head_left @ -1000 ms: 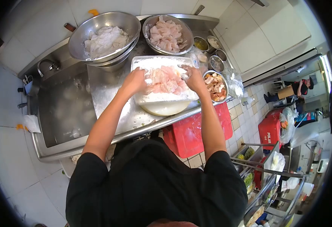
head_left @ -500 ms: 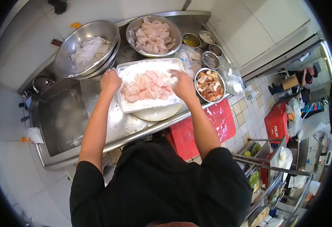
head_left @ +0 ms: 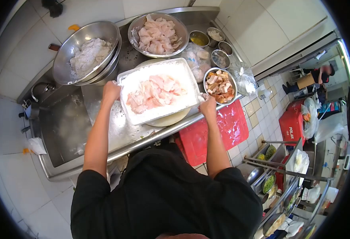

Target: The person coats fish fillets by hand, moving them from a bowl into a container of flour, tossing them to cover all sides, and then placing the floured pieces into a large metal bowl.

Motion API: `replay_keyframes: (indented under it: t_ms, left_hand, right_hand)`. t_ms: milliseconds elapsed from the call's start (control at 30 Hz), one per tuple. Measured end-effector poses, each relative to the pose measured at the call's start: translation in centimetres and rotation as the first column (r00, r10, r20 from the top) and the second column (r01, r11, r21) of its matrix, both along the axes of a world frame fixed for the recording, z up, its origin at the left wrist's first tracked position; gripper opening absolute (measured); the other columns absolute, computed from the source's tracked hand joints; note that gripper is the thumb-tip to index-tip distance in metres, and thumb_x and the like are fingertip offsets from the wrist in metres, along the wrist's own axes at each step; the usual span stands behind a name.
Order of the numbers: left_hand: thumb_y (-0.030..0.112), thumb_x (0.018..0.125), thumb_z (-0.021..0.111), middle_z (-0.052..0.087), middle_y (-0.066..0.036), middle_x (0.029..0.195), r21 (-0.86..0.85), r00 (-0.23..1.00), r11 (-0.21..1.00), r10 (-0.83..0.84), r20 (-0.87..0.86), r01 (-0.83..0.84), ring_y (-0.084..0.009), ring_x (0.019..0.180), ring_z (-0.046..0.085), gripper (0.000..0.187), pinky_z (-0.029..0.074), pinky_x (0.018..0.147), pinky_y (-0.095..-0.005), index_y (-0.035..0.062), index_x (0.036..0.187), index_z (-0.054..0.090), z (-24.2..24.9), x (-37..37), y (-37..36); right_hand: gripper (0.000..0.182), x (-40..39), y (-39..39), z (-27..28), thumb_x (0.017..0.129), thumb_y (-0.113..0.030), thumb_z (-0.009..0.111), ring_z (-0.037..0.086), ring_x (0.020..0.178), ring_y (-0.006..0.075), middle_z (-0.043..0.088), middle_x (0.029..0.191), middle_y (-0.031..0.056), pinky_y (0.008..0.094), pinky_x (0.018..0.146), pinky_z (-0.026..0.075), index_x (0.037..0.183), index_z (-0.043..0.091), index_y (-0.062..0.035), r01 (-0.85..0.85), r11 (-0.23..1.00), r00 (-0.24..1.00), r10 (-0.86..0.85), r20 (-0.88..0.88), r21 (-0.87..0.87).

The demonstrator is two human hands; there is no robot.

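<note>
A white rectangular tub (head_left: 128,108) holds white powder with a heap of pale pink meat pieces (head_left: 155,92) on it. My left hand (head_left: 111,91) grips the tub's left edge with its fingers curled. At the right edge my right hand (head_left: 207,104) is closed on the rim, with white powder on its fingers. The tub sits tilted over a round pale board (head_left: 174,118), which shows beneath its front side. Just right of the tub stands a metal bowl of browned meat chunks (head_left: 221,86).
Behind are a bowl of pale meat slices (head_left: 157,35) and stacked bowls with floured pieces (head_left: 88,55). Small metal cups (head_left: 199,38) stand at the back right. A sink (head_left: 63,127) lies left, a red board (head_left: 218,133) right. A person (head_left: 322,75) is far off.
My right hand has moved from over the meat down to the tub's right edge and taken hold of it. The tub has turned, its right end now nearer the front.
</note>
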State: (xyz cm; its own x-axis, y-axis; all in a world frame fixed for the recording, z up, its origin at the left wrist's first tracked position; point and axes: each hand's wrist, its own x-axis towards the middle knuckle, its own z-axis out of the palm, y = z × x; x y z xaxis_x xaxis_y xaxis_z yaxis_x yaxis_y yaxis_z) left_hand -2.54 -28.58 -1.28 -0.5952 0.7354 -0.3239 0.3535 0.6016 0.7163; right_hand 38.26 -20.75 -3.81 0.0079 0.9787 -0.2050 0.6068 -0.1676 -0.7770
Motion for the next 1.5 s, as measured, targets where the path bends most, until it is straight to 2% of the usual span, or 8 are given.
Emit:
replay_keyframes:
  t_ms: [167,467,667,767,1067,1167,1300,1500]
  left_hand:
    - [0.009,0.076,0.058,0.064,-0.018,0.064,0.079,0.942,0.988,0.103,0.319,-0.135,-0.0231,0.048,0.063,0.016,0.049,0.042,-0.0359,-0.0055,0.077,0.065,-1.7,2.9,-4.7]
    - [0.023,0.077,0.067,0.068,-0.021,0.09,0.003,0.948,0.956,-0.289,-0.13,0.292,-0.0333,0.083,0.066,0.032,0.051,0.073,-0.0383,-0.0003,0.099,0.068,-2.0,3.4,-4.9]
    - [0.013,0.073,0.06,0.065,-0.023,0.098,-0.026,0.842,0.872,-0.479,-0.247,0.488,-0.0381,0.093,0.063,0.03,0.049,0.081,-0.0404,0.0036,0.1,0.069,0.2,3.4,0.0]
    - [0.011,0.071,0.059,0.065,-0.023,0.096,-0.057,0.836,0.88,-0.466,-0.29,0.471,-0.038,0.092,0.063,0.028,0.049,0.081,-0.0419,0.0023,0.096,0.069,1.9,4.2,-0.5]
    - [0.013,0.069,0.06,0.065,-0.026,0.093,-0.042,0.896,0.919,-0.392,-0.206,0.393,-0.0399,0.091,0.063,0.027,0.049,0.079,-0.0431,-0.0013,0.09,0.068,0.3,3.8,-2.4]
    - [0.013,0.07,0.06,0.065,-0.025,0.093,0.013,0.895,0.908,-0.411,-0.171,0.42,-0.0404,0.09,0.063,0.027,0.049,0.078,-0.0433,-0.0017,0.092,0.067,0.1,3.7,-2.5]
    - [0.017,0.073,0.062,0.066,-0.023,0.095,0.411,0.853,0.757,-0.377,-0.36,0.508,-0.0385,0.09,0.063,0.032,0.049,0.08,-0.0421,-0.0013,0.099,0.066,0.0,4.4,-1.7]
    - [0.019,0.076,0.067,0.067,-0.018,0.103,0.151,0.749,0.75,-0.658,0.071,0.644,-0.0263,0.098,0.064,0.037,0.048,0.084,-0.0327,0.0018,0.108,0.064,3.1,8.2,0.7]
  right_hand:
    - [0.033,0.0,3.8,2.6,0.076,-0.004,0.052,0.066,0.07,0.0328,0.065,0.078,0.0256,0.0393,0.065,0.051,0.107,0.064,0.0019,-0.058,0.996,0.97,0.04,0.24,0.069]
    - [0.027,-2.3,6.3,4.7,0.078,-0.012,0.058,0.063,0.089,0.0408,0.064,0.091,0.0289,0.0441,0.078,0.049,0.097,0.067,0.0042,0.061,0.949,0.893,-0.191,0.408,0.31]
    - [0.051,-3.0,-0.1,0.1,0.076,-0.032,0.075,0.064,0.08,0.0372,0.065,0.087,0.0263,0.0394,0.073,0.05,0.104,0.062,0.0078,-0.004,0.939,0.993,0.044,-0.109,0.344]
    - [0.057,-7.7,-5.6,5.4,0.074,-0.033,0.077,0.062,0.1,0.0358,0.064,0.104,0.0267,0.0393,0.085,0.049,0.111,0.059,0.0077,-0.215,0.974,0.951,0.194,0.239,0.066]
    - [0.054,-14.6,-5.5,0.9,0.078,-0.031,0.069,0.055,0.106,0.043,0.057,0.114,0.0308,0.0411,0.092,0.045,0.113,0.058,0.008,-0.501,0.801,0.854,0.398,0.335,0.326]
    - [0.06,-15.0,-4.4,3.4,0.074,-0.031,0.073,0.059,0.104,0.0388,0.061,0.111,0.0277,0.0404,0.089,0.047,0.124,0.054,-0.0027,-0.35,0.937,0.917,0.342,0.203,-0.001]
    - [0.041,-13.6,-9.3,8.4,0.078,-0.02,0.068,0.062,0.098,0.0401,0.064,0.1,0.028,0.0404,0.084,0.049,0.108,0.06,0.0076,-0.006,0.95,0.999,-0.01,0.049,0.312]
    - [0.05,-11.4,-9.6,-0.4,0.081,-0.019,0.065,0.058,0.105,0.0375,0.059,0.11,0.0291,0.037,0.089,0.045,0.119,0.049,0.0095,0.239,0.956,0.965,-0.215,-0.148,0.171]
